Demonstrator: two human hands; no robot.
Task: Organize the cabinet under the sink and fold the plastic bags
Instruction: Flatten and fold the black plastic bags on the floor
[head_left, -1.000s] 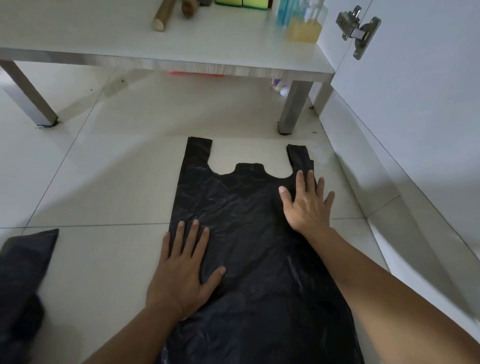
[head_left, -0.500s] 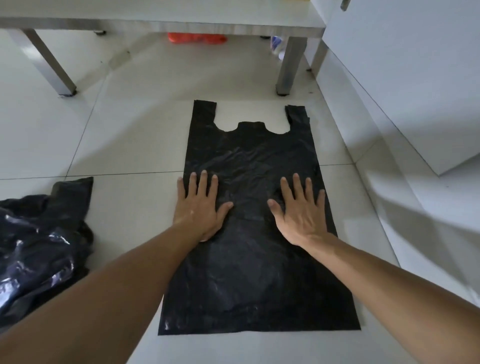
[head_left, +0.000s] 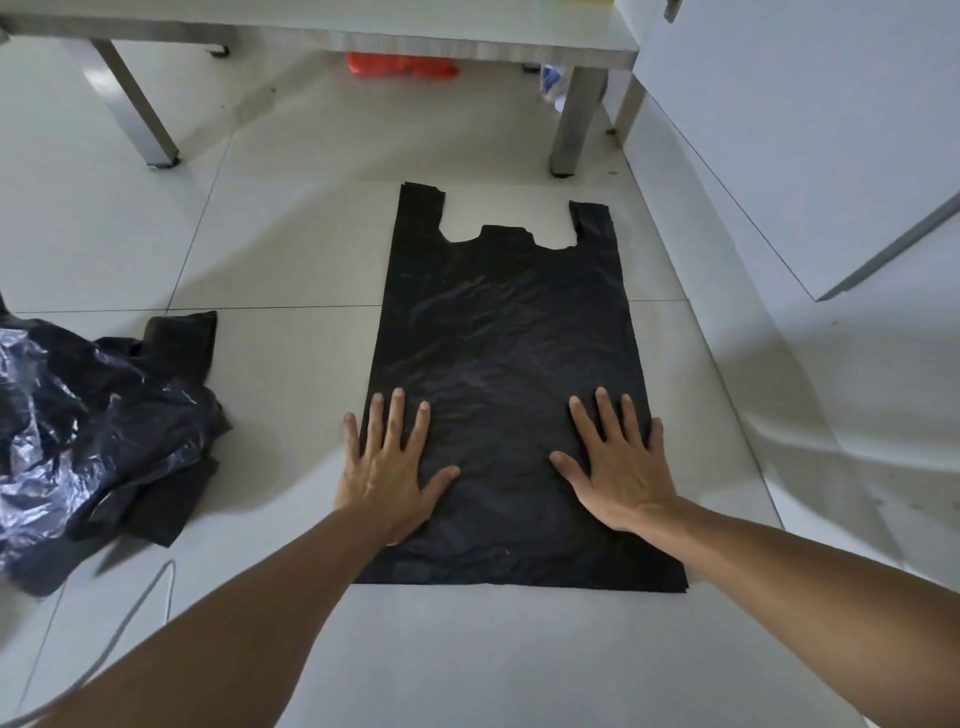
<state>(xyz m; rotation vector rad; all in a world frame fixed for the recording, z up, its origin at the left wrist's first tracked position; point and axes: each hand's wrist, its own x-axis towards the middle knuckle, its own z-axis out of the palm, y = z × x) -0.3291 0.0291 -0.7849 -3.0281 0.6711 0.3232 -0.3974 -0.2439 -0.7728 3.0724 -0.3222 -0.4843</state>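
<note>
A black plastic bag (head_left: 506, 332) lies spread flat on the pale floor tiles, its two handles pointing away from me. My left hand (head_left: 390, 467) presses flat on the bag's left edge, fingers straight and spread, the outer fingers reaching onto the tile. My right hand (head_left: 621, 465) presses flat near the bag's right edge, fingers spread as well. Both hands lie on the lower half of the bag. A crumpled heap of dark plastic bags (head_left: 88, 436) sits on the floor to the left.
A low table (head_left: 467, 44) on grey metal legs stands beyond the bag, with an orange bag (head_left: 402, 65) under it. A white cabinet door (head_left: 810, 140) hangs open at the right. A thin grey cable (head_left: 130, 623) runs over the floor at lower left.
Both hands have slid down the bag toward me and spread apart toward its side edges. The view has tilted down, showing more of the crumpled heap.
</note>
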